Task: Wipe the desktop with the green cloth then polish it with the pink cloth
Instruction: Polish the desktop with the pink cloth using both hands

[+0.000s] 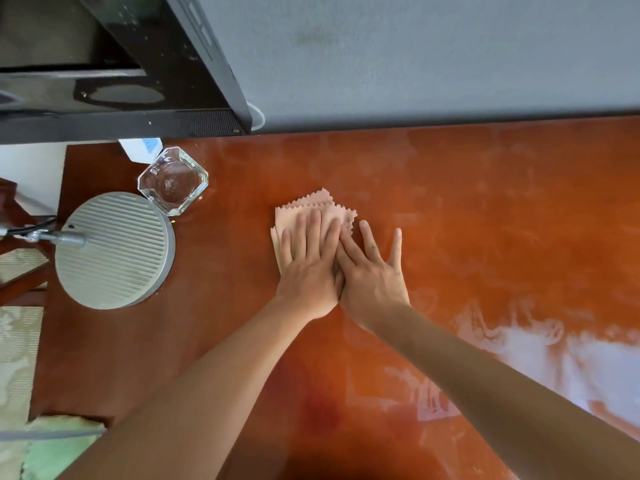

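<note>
A folded pink cloth [322, 206] with zigzag edges lies flat on the glossy orange-brown desktop [485, 220], near its middle. My left hand [310, 268] presses on the cloth with straight fingers. My right hand [372, 271] lies flat beside it, its inner fingers on the cloth's right edge and its outer fingers spread on the bare wood. The two hands touch side by side. The green cloth [59, 445] lies crumpled at the lower left, off the desk's left edge.
A round grey ribbed lamp base [117, 251] stands at the desk's left end, with a clear glass ashtray [173, 180] just behind it. A black monitor [138, 64] overhangs the back left. A grey wall [415, 57] borders the desk's far edge.
</note>
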{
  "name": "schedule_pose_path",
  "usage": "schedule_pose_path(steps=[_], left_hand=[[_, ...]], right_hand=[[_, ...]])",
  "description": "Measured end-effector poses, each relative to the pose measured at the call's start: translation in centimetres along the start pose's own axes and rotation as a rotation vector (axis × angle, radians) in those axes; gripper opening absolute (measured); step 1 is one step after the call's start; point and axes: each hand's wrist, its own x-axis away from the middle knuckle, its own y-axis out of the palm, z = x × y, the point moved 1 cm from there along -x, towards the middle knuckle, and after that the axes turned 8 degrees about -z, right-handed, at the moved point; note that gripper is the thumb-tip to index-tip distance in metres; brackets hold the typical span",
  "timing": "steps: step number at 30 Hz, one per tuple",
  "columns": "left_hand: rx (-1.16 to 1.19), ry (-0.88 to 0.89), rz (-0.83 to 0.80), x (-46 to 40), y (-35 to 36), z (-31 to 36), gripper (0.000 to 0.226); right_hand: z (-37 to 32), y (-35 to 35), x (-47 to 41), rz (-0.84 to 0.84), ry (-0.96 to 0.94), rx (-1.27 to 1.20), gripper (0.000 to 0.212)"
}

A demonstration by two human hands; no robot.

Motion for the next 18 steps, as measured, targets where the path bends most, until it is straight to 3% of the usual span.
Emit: schedule_pose_path(steps=[10,14,18], left_hand=[[0.031,-0.075,0.033,-8.4,-5.5,-1.1,0.075],[0.024,-0.136,0.031,-10.3,-6.4,0.7,0.078],[0.007,-0.078,0.047,-11.8,-6.7,4.2,0.073]], right_hand=[[3.3,-4.2,-8.6,0.112,0.019,-0.051,0.061],[5.5,-4.6,-9.3,0.12,0.022,-0.042,0.059],[9.1,-4.2,-8.2,0.128,0.09,-0.064,0.058]])
